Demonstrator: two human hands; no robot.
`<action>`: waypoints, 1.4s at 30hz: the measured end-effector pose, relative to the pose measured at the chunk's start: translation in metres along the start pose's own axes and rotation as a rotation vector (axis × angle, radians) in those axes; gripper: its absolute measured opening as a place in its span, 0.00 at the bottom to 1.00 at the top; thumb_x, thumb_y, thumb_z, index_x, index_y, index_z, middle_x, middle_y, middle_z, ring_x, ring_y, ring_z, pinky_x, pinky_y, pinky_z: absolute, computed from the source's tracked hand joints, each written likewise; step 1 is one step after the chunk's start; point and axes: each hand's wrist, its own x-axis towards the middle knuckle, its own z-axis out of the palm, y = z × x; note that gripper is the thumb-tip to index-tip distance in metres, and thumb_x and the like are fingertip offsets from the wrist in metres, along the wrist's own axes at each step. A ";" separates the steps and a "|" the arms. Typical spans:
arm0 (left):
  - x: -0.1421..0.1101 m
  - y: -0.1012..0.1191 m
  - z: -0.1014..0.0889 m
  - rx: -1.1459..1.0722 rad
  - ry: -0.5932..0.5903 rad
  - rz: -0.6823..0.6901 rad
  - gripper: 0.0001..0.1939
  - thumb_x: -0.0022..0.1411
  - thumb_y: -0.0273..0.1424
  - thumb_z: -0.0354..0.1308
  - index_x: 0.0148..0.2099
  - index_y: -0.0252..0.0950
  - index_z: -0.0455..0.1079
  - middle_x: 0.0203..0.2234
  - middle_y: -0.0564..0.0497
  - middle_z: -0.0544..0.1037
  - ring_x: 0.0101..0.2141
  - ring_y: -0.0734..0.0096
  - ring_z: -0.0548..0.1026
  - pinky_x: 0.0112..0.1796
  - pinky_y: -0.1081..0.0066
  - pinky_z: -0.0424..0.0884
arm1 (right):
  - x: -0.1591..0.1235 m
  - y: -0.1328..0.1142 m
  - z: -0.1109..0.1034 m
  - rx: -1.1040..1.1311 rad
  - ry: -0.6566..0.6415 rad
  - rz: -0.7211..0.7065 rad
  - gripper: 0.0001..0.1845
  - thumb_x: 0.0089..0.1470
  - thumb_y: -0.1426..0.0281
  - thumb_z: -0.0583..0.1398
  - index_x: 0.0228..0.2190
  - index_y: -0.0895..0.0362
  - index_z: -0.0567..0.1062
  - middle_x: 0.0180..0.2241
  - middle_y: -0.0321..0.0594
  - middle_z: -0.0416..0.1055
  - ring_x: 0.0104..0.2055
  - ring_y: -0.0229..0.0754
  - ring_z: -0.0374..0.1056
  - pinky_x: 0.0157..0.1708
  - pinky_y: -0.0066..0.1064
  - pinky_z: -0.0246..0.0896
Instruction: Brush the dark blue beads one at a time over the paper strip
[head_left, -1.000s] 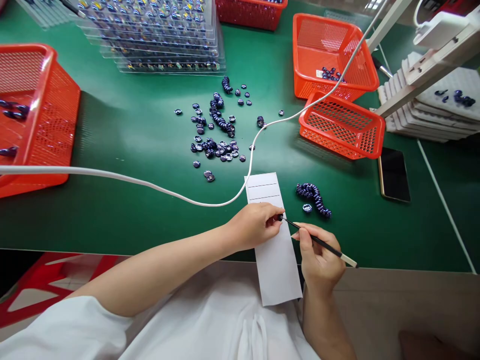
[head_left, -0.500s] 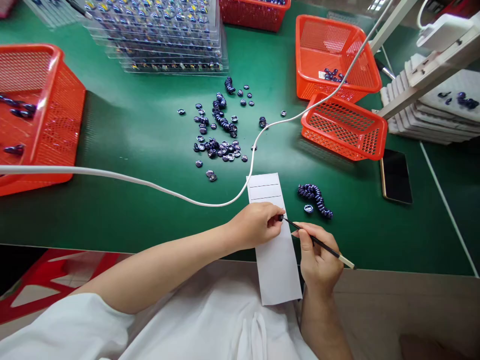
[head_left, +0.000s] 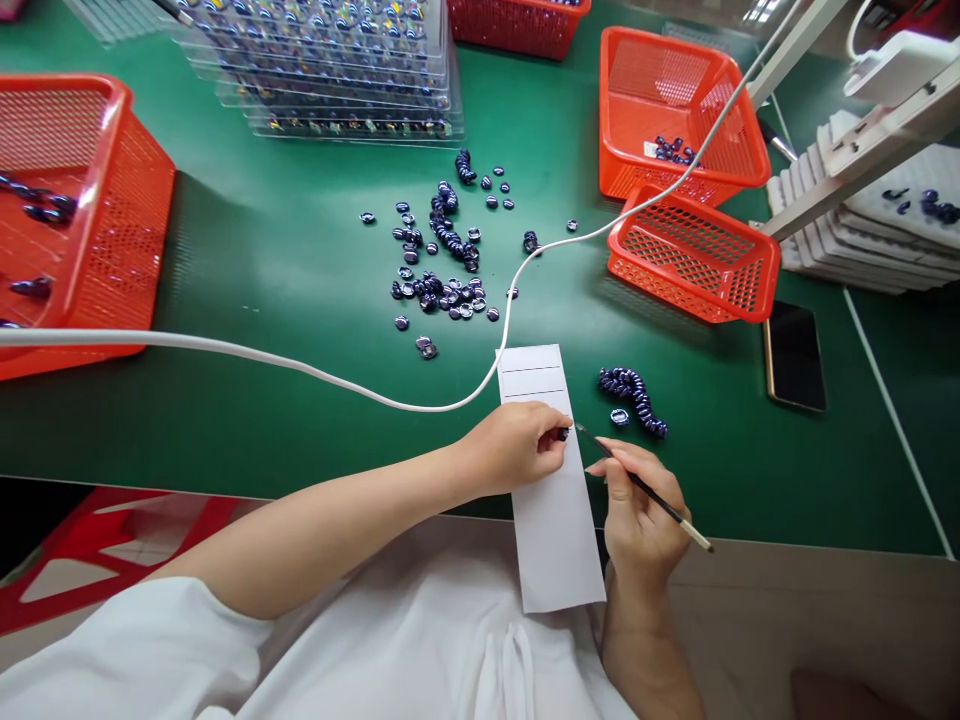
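My left hand point(head_left: 517, 445) pinches a small dark blue bead point(head_left: 562, 433) over a white paper strip point(head_left: 551, 480) lying on the green table. Fingers of my right hand point(head_left: 637, 505) are closed round a thin brush point(head_left: 645, 490) whose tip points at the bead from just to its right. A short string of blue beads point(head_left: 634, 392) and one loose bead point(head_left: 619, 417) lie right of the strip.
Loose blue beads point(head_left: 442, 270) are scattered mid-table. A white cable point(head_left: 300, 368) crosses the table. Orange baskets stand at left point(head_left: 112, 200) and back right point(head_left: 694, 255). Stacked clear bead trays point(head_left: 330, 70) are at the back, a phone point(head_left: 795, 355) and white foam trays point(head_left: 870, 230) to the right.
The brush tip has drawn slightly back from the bead, and my right hand tilted a little. My left hand keeps the bead in the same place.
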 end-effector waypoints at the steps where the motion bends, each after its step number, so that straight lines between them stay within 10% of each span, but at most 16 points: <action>1: 0.000 0.000 0.000 -0.001 -0.003 0.001 0.13 0.56 0.23 0.58 0.43 0.31 0.79 0.27 0.50 0.81 0.24 0.74 0.76 0.29 0.75 0.73 | 0.000 -0.001 0.001 0.020 0.022 0.002 0.09 0.60 0.75 0.63 0.42 0.52 0.77 0.43 0.40 0.79 0.34 0.39 0.78 0.36 0.37 0.77; 23: -0.002 0.001 0.003 -0.034 0.026 -0.025 0.13 0.56 0.23 0.58 0.43 0.33 0.78 0.26 0.51 0.81 0.24 0.74 0.76 0.29 0.76 0.73 | 0.001 -0.005 0.000 -0.126 -0.032 0.112 0.03 0.59 0.71 0.64 0.36 0.54 0.79 0.34 0.38 0.79 0.32 0.39 0.76 0.35 0.32 0.73; 30: 0.001 -0.004 -0.032 0.150 0.140 -0.021 0.16 0.61 0.24 0.54 0.49 0.33 0.76 0.31 0.49 0.80 0.29 0.71 0.76 0.35 0.71 0.75 | 0.007 -0.006 0.003 0.227 0.306 0.258 0.06 0.57 0.69 0.66 0.30 0.57 0.75 0.30 0.37 0.78 0.21 0.35 0.70 0.23 0.31 0.68; 36: 0.002 -0.015 -0.084 0.721 0.170 -0.443 0.27 0.63 0.25 0.51 0.65 0.27 0.64 0.43 0.36 0.76 0.44 0.50 0.75 0.42 0.57 0.75 | 0.012 -0.005 0.002 0.393 0.498 0.243 0.07 0.56 0.69 0.66 0.30 0.57 0.73 0.30 0.36 0.78 0.20 0.35 0.70 0.22 0.29 0.64; 42: 0.005 0.007 -0.046 0.599 0.039 -0.109 0.27 0.65 0.25 0.52 0.66 0.26 0.59 0.51 0.32 0.72 0.50 0.48 0.71 0.49 0.52 0.73 | 0.012 -0.004 0.001 0.387 0.609 0.211 0.07 0.58 0.67 0.64 0.33 0.55 0.71 0.30 0.35 0.77 0.22 0.35 0.70 0.22 0.29 0.63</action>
